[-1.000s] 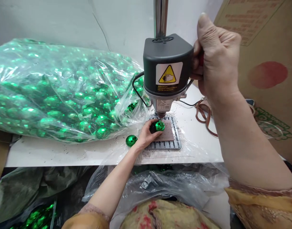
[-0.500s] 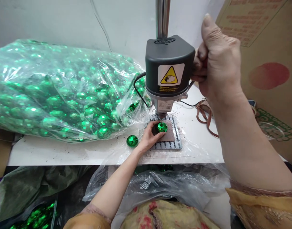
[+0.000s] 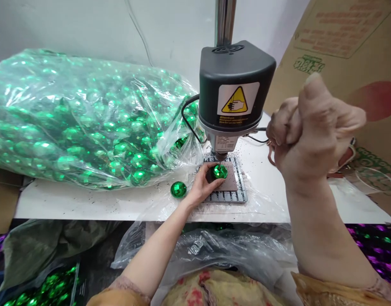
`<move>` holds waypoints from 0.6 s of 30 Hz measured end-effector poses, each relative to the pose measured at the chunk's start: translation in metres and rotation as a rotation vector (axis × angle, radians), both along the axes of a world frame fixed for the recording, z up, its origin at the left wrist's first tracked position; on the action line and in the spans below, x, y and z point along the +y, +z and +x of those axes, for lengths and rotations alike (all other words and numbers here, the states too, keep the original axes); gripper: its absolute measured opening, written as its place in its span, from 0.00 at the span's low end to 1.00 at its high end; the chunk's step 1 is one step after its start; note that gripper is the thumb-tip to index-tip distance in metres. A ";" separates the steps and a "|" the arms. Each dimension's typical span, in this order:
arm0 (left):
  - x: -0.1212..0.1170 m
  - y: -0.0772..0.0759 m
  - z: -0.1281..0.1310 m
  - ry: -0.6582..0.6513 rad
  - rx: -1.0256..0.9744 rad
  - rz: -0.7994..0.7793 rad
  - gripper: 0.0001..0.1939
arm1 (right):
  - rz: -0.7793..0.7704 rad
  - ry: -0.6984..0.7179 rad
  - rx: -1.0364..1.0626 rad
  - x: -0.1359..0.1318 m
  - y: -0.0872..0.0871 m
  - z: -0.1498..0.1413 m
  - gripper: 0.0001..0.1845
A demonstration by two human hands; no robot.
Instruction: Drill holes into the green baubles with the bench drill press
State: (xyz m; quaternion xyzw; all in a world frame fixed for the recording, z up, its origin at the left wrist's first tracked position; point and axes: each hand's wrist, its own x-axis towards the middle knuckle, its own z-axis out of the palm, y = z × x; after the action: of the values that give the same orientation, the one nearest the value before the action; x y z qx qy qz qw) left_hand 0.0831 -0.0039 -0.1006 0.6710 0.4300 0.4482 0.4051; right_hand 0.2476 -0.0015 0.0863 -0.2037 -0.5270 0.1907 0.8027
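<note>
The left hand [image 3: 203, 187] reaches forward, its forearm slanting up from the lower edge of the view, and sits palm-down over a grey perforated metal plate [image 3: 227, 196]. Its fingers [image 3: 214, 182] are closed around a shiny green faceted ball [image 3: 220, 171], gripping it against a square brown pad [image 3: 231, 182] on that plate. The ball sits directly under the drill bit [image 3: 219, 157] of a dark grey bench drill [image 3: 236, 85]; whether the tip touches it is hard to tell.

The right hand [image 3: 310, 131] is raised beside the drill head, wrist upright, its fingers [image 3: 281, 127] clenched in a blurred fist with the thumb up. Whether they grip anything is hidden.

A second green faceted ball [image 3: 178, 189] lies just beside the left hand on the white desk [image 3: 55, 208], among black specks. A large clear plastic bag [image 3: 87, 123] packed with green balls rests to the left of the drill.
</note>
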 end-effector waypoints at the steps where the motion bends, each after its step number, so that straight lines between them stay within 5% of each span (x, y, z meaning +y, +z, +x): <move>1: 0.000 0.000 0.000 0.000 -0.001 0.002 0.26 | 0.005 -0.010 -0.007 -0.002 -0.004 0.000 0.30; 12: 0.001 -0.003 0.000 0.001 -0.011 0.027 0.27 | 0.080 -0.148 -0.029 -0.006 -0.026 -0.001 0.34; 18: -0.001 -0.001 0.000 0.011 0.007 0.055 0.26 | 0.185 -0.083 -0.082 0.000 -0.041 0.009 0.38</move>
State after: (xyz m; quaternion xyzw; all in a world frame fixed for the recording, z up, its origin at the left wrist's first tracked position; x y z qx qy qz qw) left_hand 0.0835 -0.0046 -0.1013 0.6812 0.4225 0.4595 0.3825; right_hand 0.2564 -0.0016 0.0456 -0.1581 -0.5660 0.0995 0.8030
